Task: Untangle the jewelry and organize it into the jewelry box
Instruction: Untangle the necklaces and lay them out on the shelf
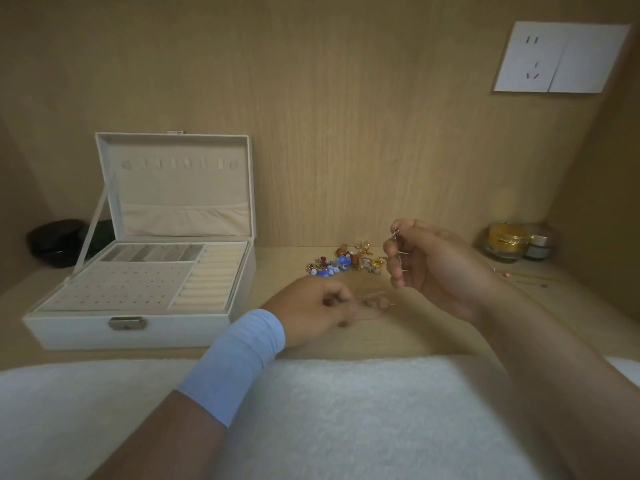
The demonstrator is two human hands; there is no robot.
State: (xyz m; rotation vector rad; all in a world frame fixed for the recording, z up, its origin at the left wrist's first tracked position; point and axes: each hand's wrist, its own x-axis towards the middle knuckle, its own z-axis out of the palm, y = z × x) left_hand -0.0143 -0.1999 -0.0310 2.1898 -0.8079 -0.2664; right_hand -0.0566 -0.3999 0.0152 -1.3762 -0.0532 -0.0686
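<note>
Silver chain (pixel 397 237) is raised above the bench (pixel 433 341), pinched at its clasp by the right hand (pixel 433 268), evidently so that it hangs free of the jewelry pile (pixel 346 263) just behind. Long axis near vertical, clasp uppermost. Left hand (pixel 318 306) is low and blurred, fingers curled; its hold cannot be determined. Jewelry box (pixel 121 332) stands open, well to the left.
</note>
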